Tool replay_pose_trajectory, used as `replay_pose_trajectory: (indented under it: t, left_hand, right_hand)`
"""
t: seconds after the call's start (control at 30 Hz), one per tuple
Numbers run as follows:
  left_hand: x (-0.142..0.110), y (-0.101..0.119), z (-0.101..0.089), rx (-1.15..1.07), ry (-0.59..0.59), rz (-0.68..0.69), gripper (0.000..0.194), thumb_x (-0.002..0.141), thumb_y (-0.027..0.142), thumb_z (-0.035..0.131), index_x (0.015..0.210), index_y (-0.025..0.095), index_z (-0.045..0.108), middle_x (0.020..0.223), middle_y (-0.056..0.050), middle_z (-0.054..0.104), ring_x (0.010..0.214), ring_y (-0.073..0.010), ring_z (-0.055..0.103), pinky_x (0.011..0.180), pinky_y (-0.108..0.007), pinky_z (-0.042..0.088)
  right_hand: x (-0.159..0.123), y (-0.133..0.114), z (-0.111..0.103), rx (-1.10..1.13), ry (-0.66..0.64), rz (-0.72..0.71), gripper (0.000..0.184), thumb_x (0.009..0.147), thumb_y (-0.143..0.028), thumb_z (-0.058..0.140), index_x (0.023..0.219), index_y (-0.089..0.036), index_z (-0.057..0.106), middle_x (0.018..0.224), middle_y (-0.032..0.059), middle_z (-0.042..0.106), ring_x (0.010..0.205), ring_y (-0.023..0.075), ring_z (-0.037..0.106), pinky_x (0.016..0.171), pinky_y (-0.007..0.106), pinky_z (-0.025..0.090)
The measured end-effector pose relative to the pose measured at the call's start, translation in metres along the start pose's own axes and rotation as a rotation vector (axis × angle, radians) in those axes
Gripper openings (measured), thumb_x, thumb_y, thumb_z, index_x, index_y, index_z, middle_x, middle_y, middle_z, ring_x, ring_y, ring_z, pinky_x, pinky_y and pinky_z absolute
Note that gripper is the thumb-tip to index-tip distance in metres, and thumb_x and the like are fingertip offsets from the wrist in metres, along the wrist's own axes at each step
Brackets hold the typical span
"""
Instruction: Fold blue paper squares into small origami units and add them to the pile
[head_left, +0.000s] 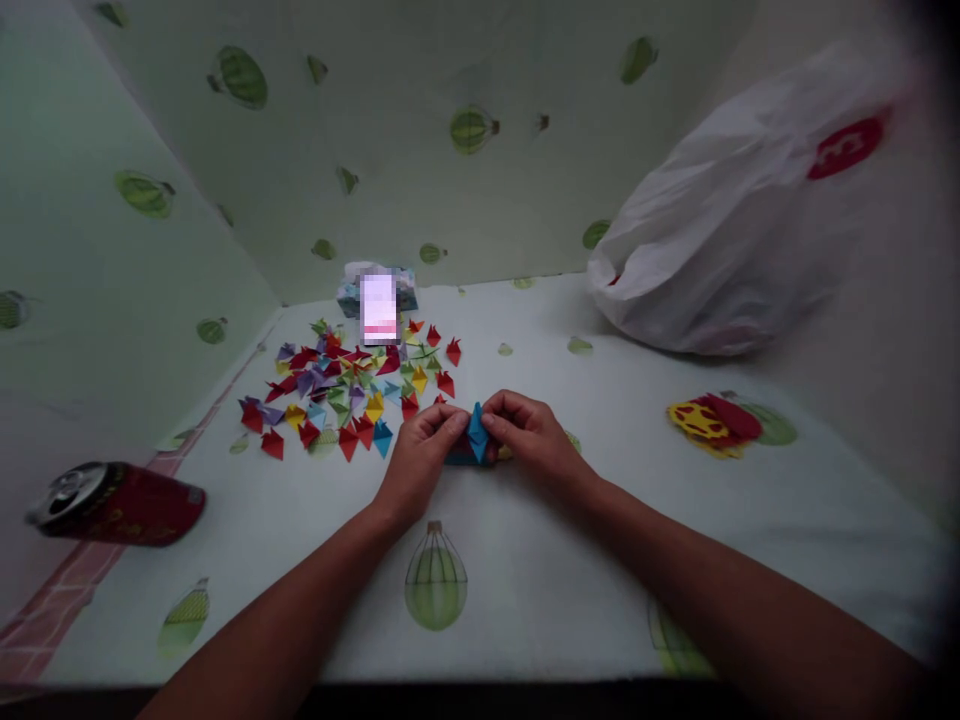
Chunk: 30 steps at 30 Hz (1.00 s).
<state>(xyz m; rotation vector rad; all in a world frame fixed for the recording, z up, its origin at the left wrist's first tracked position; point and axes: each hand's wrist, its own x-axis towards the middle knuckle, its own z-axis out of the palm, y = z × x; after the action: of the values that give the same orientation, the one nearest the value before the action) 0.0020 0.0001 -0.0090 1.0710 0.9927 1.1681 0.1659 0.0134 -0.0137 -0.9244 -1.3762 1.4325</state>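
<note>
Paper folding, seen from the head camera. The left hand (424, 440) and the right hand (531, 432) meet at the centre of the work surface, each pinching one side of a blue paper piece (478, 435) between thumb and bent fingers. The piece stands upright between the fingertips as a narrow, pointed diamond with creased layers along its middle. Judged by this shape, it is well past the first folds but unfinished: no separate neck, head or spread wings can be made out. Directly beneath the hands lies dark blue and yellowish material, mostly covered; whether this is unfolded paper stock cannot be told.

Beyond the left hand, the finished share of the work appears as a loose heap of folded paper cranes (352, 380) in red, purple, yellow, green and blue, some overlapping, others lying singly at its near edge. Their pointed forms suggest complete folding, with the wings apparently left closed. The heap is large, so much seems done; how many remain to be folded is not shown.

At the far edge of the heap, a phone (378, 305) with a lit, blurred screen stands before a tissue box (349, 298). To the right lie red and yellow paper cut-outs (701, 420), well apart from the hands.
</note>
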Motion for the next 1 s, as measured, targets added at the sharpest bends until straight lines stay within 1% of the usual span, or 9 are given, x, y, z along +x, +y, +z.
replay_pose_trajectory:
  t: [0.17, 0.33, 0.53, 0.67, 0.8, 1.0]
  left_hand:
    - [0.0006, 0.0016, 0.0023, -0.105, -0.005, -0.065, 0.030, 0.076, 0.042, 0.080, 0.078, 0.014, 0.067, 0.068, 0.002, 0.064, 0.060, -0.0113, 0.061, 0.065, -0.025, 0.053]
    - [0.0001, 0.0027, 0.0026, -0.140, -0.055, -0.088, 0.030, 0.076, 0.040, 0.081, 0.080, 0.013, 0.069, 0.070, 0.000, 0.068, 0.059, -0.0126, 0.065, 0.066, -0.027, 0.056]
    - [-0.0006, 0.0061, 0.0040, -0.159, -0.045, -0.107, 0.031, 0.071, 0.038, 0.085, 0.078, 0.012, 0.069, 0.070, -0.001, 0.068, 0.061, -0.0131, 0.066, 0.065, -0.027, 0.056]
    - [-0.0011, 0.0075, 0.0043, -0.169, -0.045, -0.117, 0.031, 0.070, 0.037, 0.086, 0.078, 0.013, 0.069, 0.069, -0.001, 0.068, 0.060, -0.0131, 0.066, 0.064, -0.027, 0.056]
    - [-0.0014, 0.0070, 0.0040, -0.180, -0.048, -0.114, 0.030, 0.070, 0.036, 0.086, 0.079, 0.012, 0.070, 0.071, -0.001, 0.069, 0.062, -0.0135, 0.067, 0.066, -0.028, 0.058]
    - [-0.0004, 0.0054, 0.0033, -0.202, -0.029, -0.123, 0.031, 0.066, 0.035, 0.089, 0.077, 0.013, 0.070, 0.071, 0.000, 0.069, 0.064, -0.0117, 0.066, 0.066, -0.026, 0.059]
  right_hand:
    - [-0.0028, -0.0026, 0.0013, -0.051, -0.016, -0.012, 0.022, 0.084, -0.038, 0.066, 0.078, -0.019, 0.057, 0.063, -0.0030, 0.058, 0.054, 0.0110, 0.056, 0.055, 0.027, 0.046]
    - [-0.0035, -0.0049, 0.0022, -0.067, -0.005, -0.024, 0.020, 0.084, -0.036, 0.064, 0.077, -0.019, 0.056, 0.063, -0.0034, 0.055, 0.054, 0.0106, 0.054, 0.054, 0.027, 0.046]
    - [-0.0037, -0.0075, 0.0027, -0.118, 0.002, -0.050, 0.020, 0.083, -0.035, 0.063, 0.076, -0.019, 0.055, 0.066, -0.0029, 0.055, 0.056, 0.0109, 0.054, 0.055, 0.028, 0.046]
    - [-0.0041, -0.0071, 0.0024, -0.096, -0.011, -0.045, 0.021, 0.084, -0.036, 0.063, 0.076, -0.018, 0.055, 0.067, -0.0030, 0.055, 0.055, 0.0111, 0.054, 0.056, 0.028, 0.046]
    - [-0.0041, -0.0065, 0.0021, -0.067, -0.009, -0.049, 0.021, 0.084, -0.036, 0.063, 0.076, -0.018, 0.055, 0.065, -0.0037, 0.053, 0.055, 0.0105, 0.052, 0.054, 0.027, 0.045]
    - [-0.0036, -0.0064, 0.0015, -0.096, -0.017, -0.080, 0.021, 0.085, -0.036, 0.062, 0.075, -0.019, 0.054, 0.064, -0.0040, 0.051, 0.056, 0.0109, 0.050, 0.054, 0.026, 0.043]
